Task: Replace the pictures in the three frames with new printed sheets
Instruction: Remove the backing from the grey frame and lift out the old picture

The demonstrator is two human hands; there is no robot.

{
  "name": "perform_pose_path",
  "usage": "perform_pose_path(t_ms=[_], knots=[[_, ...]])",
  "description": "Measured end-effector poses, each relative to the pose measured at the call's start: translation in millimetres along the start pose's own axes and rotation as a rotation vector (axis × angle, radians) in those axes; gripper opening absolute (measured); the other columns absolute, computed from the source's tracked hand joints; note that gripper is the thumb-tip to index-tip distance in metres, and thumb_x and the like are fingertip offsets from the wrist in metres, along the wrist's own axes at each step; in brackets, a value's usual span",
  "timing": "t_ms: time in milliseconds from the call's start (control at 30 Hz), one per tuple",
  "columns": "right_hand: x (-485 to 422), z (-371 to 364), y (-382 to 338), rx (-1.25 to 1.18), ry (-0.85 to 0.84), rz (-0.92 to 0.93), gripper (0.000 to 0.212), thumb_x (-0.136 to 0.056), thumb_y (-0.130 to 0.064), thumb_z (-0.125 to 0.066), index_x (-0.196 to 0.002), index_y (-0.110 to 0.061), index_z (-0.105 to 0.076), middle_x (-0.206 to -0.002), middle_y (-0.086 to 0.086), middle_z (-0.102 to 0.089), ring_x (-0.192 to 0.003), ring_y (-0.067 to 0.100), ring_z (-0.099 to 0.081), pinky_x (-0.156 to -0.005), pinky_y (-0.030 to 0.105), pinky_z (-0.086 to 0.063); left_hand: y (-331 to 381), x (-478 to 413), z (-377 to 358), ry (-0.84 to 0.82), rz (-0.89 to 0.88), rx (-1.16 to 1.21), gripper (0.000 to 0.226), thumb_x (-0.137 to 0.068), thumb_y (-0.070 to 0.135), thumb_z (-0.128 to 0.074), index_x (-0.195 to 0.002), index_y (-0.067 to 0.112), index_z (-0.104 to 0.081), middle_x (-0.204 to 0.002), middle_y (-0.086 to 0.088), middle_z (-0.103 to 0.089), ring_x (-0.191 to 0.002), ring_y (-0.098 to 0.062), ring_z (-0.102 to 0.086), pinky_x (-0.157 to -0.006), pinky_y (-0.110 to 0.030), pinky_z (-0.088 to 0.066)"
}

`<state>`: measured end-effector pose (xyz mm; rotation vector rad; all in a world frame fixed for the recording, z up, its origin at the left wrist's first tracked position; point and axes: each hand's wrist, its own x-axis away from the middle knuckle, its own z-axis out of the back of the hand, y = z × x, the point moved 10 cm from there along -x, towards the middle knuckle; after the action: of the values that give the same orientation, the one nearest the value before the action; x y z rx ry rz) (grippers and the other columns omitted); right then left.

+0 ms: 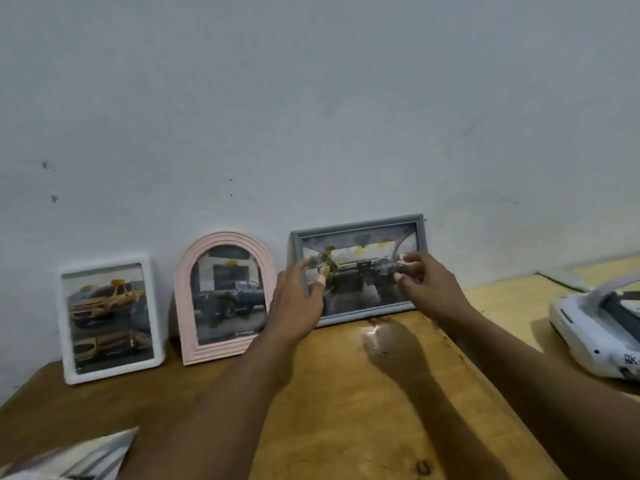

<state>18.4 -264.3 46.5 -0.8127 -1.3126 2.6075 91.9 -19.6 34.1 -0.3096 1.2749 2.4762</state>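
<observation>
Behind everything, a pale wall (311, 98) with a few dark specks. Below it, a wooden desk (346, 410), its back edge hard against the wall.

Standing along that back edge, three frames in a row, all leaning on the wall. Toward the right of the row, a wide grey frame (360, 223) holding a blurred print of a car interior. In the middle, a pink arched frame (187, 306) with a print of a dark pickup. Nearest the desk's left end, a white frame (104, 263) with a print of yellow cars.

At the desk's right edge, a white machine (588, 334), cut off by the view. At the front left corner, loose printed sheets (86, 455), only partly visible.

Reaching in from the front edge, two bare forearms. Left hand (294, 306) at the grey frame's left side, fingers (301, 268) straight and slightly spread, tips at the frame's left border, thumb apart from them. Right hand (429, 289) in front of the frame's right half, fingers (415, 261) curled above the thumb with a gap between; too blurred to tell whether gripping the frame or merely close to the glass.
</observation>
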Motion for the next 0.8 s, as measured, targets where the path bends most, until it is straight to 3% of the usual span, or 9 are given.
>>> perform_pose_path(t_ms=[100,200,300,367,467,567,700,800], knots=[[-28.9,3.6,47.4,-0.018,0.142,-0.113,0.045,-0.097,-0.022,-0.062,-0.139,-0.016,-0.046,-0.134,0.007,-0.056,-0.114,0.02,-0.056,-0.082,0.026,-0.05,-24.4,-22.4,-23.8,0.127,0.068,-0.026,0.06,-0.105,0.05,-0.037,-0.16,0.035,-0.015,-0.166,0.004,-0.016,-0.15,-0.026,-0.026,-0.121,-0.047,-0.025],[-54.8,1.5,87.3,0.011,0.204,-0.195,0.049,-0.099,-0.029,-0.058,-0.143,-0.021,-0.038,-0.139,0.012,-0.05,-0.123,0.03,-0.053,-0.096,0.043,-0.053,-42.6,-32.6,-46.9,0.187,0.129,-0.001,0.066,-0.105,0.053,-0.031,-0.16,0.038,0.002,-0.168,0.006,-0.003,-0.15,-0.029,-0.022,-0.117,-0.047,-0.027],[-75.5,-2.4,116.1,-0.026,0.175,-0.265,0.048,-0.103,-0.026,-0.049,-0.147,-0.023,-0.028,-0.135,0.015,-0.05,-0.113,0.031,-0.057,-0.091,0.045,-0.055,-53.0,-45.1,-55.7,0.243,0.09,0.093,0.068,-0.105,0.051,-0.035,-0.153,0.052,0.012,-0.169,0.005,-0.005,-0.151,-0.029,-0.022,-0.116,-0.052,-0.031],[-81.2,-8.1,126.1,-0.057,0.118,-0.284,0.044,-0.105,-0.025,-0.044,-0.146,-0.025,-0.027,-0.123,0.012,-0.055,-0.102,0.027,-0.06,-0.085,0.044,-0.057,-54.5,-47.2,-54.4,0.269,0.056,0.118,0.069,-0.105,0.045,-0.039,-0.151,0.058,0.011,-0.167,0.002,-0.012,-0.15,-0.029,-0.026,-0.116,-0.057,-0.033],[-76.6,-3.8,123.4,-0.087,0.138,-0.279,0.039,-0.105,-0.023,-0.044,-0.142,-0.022,-0.031,-0.118,0.009,-0.054,-0.102,0.026,-0.058,-0.085,0.041,-0.055,-45.4,-39.5,-48.5,0.261,0.056,0.14,0.071,-0.105,0.042,-0.043,-0.151,0.059,0.009,-0.165,0.0,-0.014,-0.147,-0.031,-0.03,-0.114,-0.058,-0.036],[-55.5,16.3,107.5,-0.107,0.212,-0.261,0.035,-0.105,-0.021,-0.045,-0.138,-0.02,-0.034,-0.113,0.007,-0.053,-0.1,0.026,-0.057,-0.083,0.04,-0.054,-26.9,-19.7,-38.7,0.21,0.06,0.155,0.069,-0.105,0.046,-0.04,-0.153,0.057,0.009,-0.168,0.002,-0.006,-0.153,-0.032,-0.018,-0.119,-0.058,-0.025],[-10.2,49.1,74.8,-0.042,0.213,-0.246,0.034,-0.104,-0.025,-0.047,-0.137,-0.018,-0.039,-0.104,0.009,-0.057,-0.091,0.027,-0.058,-0.084,0.05,-0.056,5.2,24.5,-8.1,0.158,0.072,0.111,0.065,-0.107,0.044,-0.037,-0.159,0.046,0.003,-0.168,-0.001,-0.008,-0.152,-0.029,-0.019,-0.117,-0.048,-0.024],[26.7,61.4,43.1,-0.013,0.142,-0.242,0.034,-0.103,-0.028,-0.049,-0.135,-0.016,-0.043,-0.11,0.012,-0.059,-0.097,0.032,-0.061,-0.089,0.053,-0.054,6.7,59.4,21.0,0.126,0.154,0.123,0.062,-0.108,0.042,-0.035,-0.16,0.044,0.0,-0.17,-0.005,-0.001,-0.155,-0.033,-0.011,-0.121,-0.053,-0.017]])
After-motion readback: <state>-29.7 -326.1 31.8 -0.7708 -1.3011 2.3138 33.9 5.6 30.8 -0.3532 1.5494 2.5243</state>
